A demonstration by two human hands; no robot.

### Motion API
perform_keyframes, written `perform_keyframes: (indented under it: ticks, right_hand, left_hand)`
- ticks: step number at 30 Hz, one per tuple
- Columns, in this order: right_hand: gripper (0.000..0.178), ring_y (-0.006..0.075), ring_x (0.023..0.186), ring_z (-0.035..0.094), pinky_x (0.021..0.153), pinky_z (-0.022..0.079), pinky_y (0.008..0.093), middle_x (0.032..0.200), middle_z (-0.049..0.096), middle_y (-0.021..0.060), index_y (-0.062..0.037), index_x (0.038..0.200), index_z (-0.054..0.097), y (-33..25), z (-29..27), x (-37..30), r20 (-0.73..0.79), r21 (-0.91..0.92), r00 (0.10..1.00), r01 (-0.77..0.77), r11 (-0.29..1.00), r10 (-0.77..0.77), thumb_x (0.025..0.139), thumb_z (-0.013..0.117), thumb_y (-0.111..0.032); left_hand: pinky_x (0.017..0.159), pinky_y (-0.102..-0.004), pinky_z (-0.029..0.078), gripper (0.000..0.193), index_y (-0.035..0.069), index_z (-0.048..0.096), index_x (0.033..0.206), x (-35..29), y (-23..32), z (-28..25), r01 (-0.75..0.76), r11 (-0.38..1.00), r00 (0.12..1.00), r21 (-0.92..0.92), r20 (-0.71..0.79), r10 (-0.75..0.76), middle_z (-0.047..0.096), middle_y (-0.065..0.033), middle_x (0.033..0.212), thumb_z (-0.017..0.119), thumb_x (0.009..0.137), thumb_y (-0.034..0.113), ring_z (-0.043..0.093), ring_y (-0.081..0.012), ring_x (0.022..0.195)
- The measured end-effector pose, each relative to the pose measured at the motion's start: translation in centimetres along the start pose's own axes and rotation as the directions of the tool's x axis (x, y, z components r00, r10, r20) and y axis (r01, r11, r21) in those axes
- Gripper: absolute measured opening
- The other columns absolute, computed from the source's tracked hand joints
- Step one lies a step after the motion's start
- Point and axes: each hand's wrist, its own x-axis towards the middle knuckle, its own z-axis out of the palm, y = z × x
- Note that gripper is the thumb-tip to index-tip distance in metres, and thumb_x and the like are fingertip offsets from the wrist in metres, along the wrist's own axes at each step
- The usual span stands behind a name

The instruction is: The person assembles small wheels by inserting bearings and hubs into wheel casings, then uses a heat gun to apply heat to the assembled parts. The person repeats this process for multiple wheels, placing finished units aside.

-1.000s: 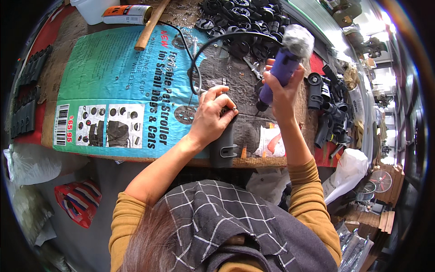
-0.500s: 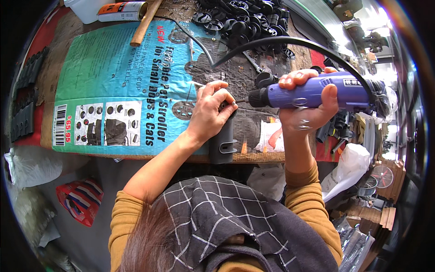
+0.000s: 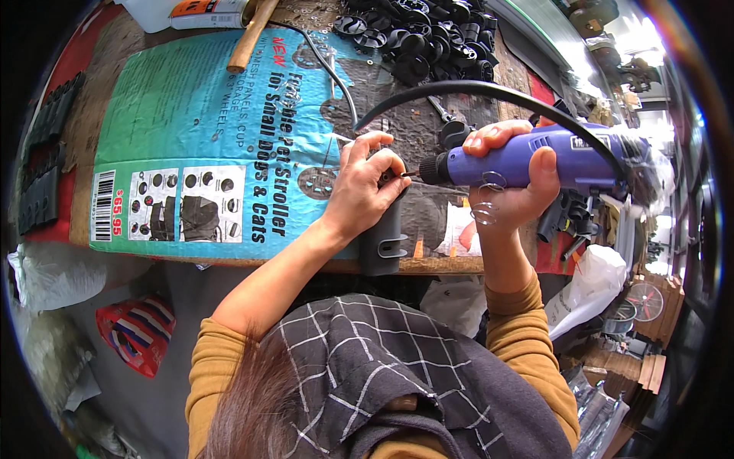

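My right hand [image 3: 512, 180] is wrapped round a purple electric screwdriver [image 3: 497, 159], held level with its black nose pointing left. Its thin bit meets the top end of a black plastic part [image 3: 382, 237], a long curved piece with a small clip loop low on its side. My left hand [image 3: 365, 187] grips that part's upper end, thumb and fingers closed near the bit tip. Whether a screw sits between them is hidden by the fingers. A black cord [image 3: 489, 88] arcs from the screwdriver's rear across the bench.
A flattened blue-green printed cardboard [image 3: 168, 115] covers much of the bench. Black plastic parts [image 3: 428, 34] are heaped at the back, with a wooden-handled tool [image 3: 248, 46] and a can [image 3: 206, 13] left of them. More black parts [image 3: 46, 176] stand in rows at far left.
The screwdriver's bit has come closer to the part's top end, with its nose now near my left fingertips. My left hand and the part have shifted slightly right.
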Motion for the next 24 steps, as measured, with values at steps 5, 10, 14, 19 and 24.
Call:
perform_keyframes:
  ticks: [5,10,14,19,24]
  right_hand:
    - [0.055,0.0252,0.071,0.059,0.071,0.048,0.0428,0.082,0.060,0.0143,-0.0174,0.129,0.034,-0.1,1.4,-0.9,0.120,0.023,0.986,0.112,0.993,-0.114,0.087,0.059,-0.043]
    - [0.061,0.0213,0.072,0.064,0.072,0.053,0.0343,0.081,0.063,0.0147,-0.0057,0.123,0.028,0.2,2.1,-1.2,0.119,0.105,0.987,0.097,0.990,-0.110,0.086,0.069,-0.031]
    - [0.059,0.0184,0.076,0.064,0.075,0.051,0.0289,0.083,0.064,0.0146,-0.0041,0.122,0.029,0.5,2.1,-1.0,0.170,0.057,0.976,0.128,0.990,-0.136,0.084,0.068,-0.027]
    - [0.059,0.0186,0.073,0.064,0.074,0.052,0.0298,0.084,0.063,0.0132,-0.0056,0.122,0.028,1.0,2.3,-1.5,0.087,0.055,0.991,0.101,0.993,-0.105,0.085,0.069,-0.026]
    - [0.066,0.0193,0.068,0.063,0.068,0.054,0.0312,0.082,0.062,0.0118,-0.0070,0.122,0.028,1.3,2.5,-1.3,0.219,-0.033,0.972,0.093,0.995,-0.084,0.087,0.070,-0.045]
  left_hand:
    - [0.094,-0.0453,0.043,0.029,0.008,0.061,0.087,0.0,0.2,-0.2,0.082,0.993,0.996,-0.089,0.029,-0.080,0.049,-0.0125,0.119,0.083,0.070,0.017,0.045,-0.0353,0.114]
    - [0.095,-0.0467,0.040,0.031,0.007,0.058,0.084,0.1,0.2,-0.4,0.074,0.996,0.997,-0.058,0.034,-0.072,0.049,-0.0121,0.116,0.083,0.069,0.016,0.044,-0.0352,0.115]
    - [0.097,-0.0475,0.037,0.031,0.007,0.058,0.084,0.1,0.2,-0.4,0.093,0.995,0.995,-0.033,0.046,-0.092,0.050,-0.0125,0.116,0.083,0.068,0.016,0.044,-0.0356,0.114]
    - [0.099,-0.0465,0.037,0.033,0.007,0.061,0.096,0.3,0.1,-0.1,0.070,0.995,0.998,-0.067,0.007,-0.069,0.051,-0.0136,0.118,0.079,0.069,0.014,0.047,-0.0358,0.115]
    - [0.100,-0.0438,0.041,0.040,0.004,0.061,0.107,0.3,-0.1,0.2,0.017,0.998,0.999,-0.068,-0.032,-0.019,0.055,-0.0166,0.119,0.074,0.071,0.012,0.051,-0.0365,0.116]
